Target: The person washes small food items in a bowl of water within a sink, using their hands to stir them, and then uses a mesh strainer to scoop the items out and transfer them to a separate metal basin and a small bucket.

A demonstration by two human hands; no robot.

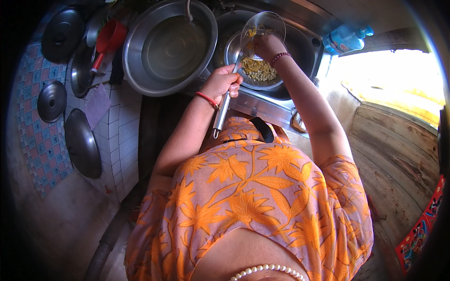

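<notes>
My left hand (226, 84) grips the metal handle of a wire-mesh strainer (279, 26), which is held tilted over a metal bowl (230, 52). My right hand (269, 46) is inside the strainer's mesh basket, its fingers curled down and largely hidden. Some yellow bits cling to the mesh beside those fingers. Under the strainer, pale kernels or beans mixed with yellow pieces (258, 72) lie in the bowl. That bowl rests inside a larger, darker basin (306, 52) at the sink.
A wide metal basin of water (132, 52) stands left of the bowl, beneath a faucet (188, 12). A red dipper (109, 37) and several pot lids (82, 144) are at the left, by a purple cloth (97, 107). Blue plastic bottles (344, 39) lie at the right by a bright opening.
</notes>
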